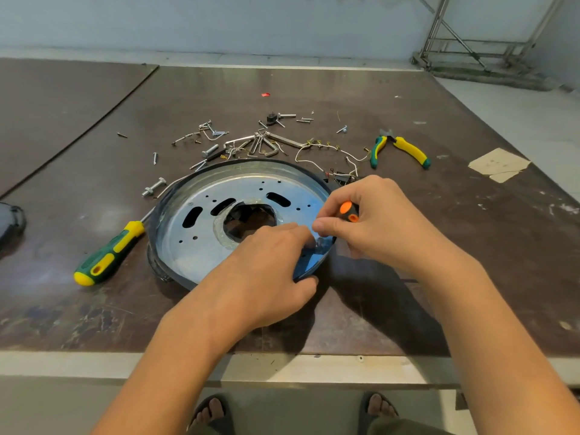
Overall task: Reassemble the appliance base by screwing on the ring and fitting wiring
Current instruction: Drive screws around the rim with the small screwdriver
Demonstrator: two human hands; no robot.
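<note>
A round metal appliance base (201, 233) with slots, small holes and a ragged central opening lies on the brown table (439, 246). A dark ring (153, 211) runs around its rim. My left hand (270, 274) grips the base's near right edge, thumb under the rim, fingers on top. My right hand (373, 218) holds a small orange-and-black screwdriver (349, 211) upright over that same edge; its tip is hidden behind my fingers. White wiring (332, 152) with small terminals lies loose on the table behind the base.
A green-and-yellow screwdriver (108, 255) lies left of the base. Yellow-green pliers (398, 147) lie at the back right. Several screws, bolts and hex keys (251, 142) are scattered behind the base. A dark object (11, 219) sits at the left edge; a paper scrap (499, 164) lies right.
</note>
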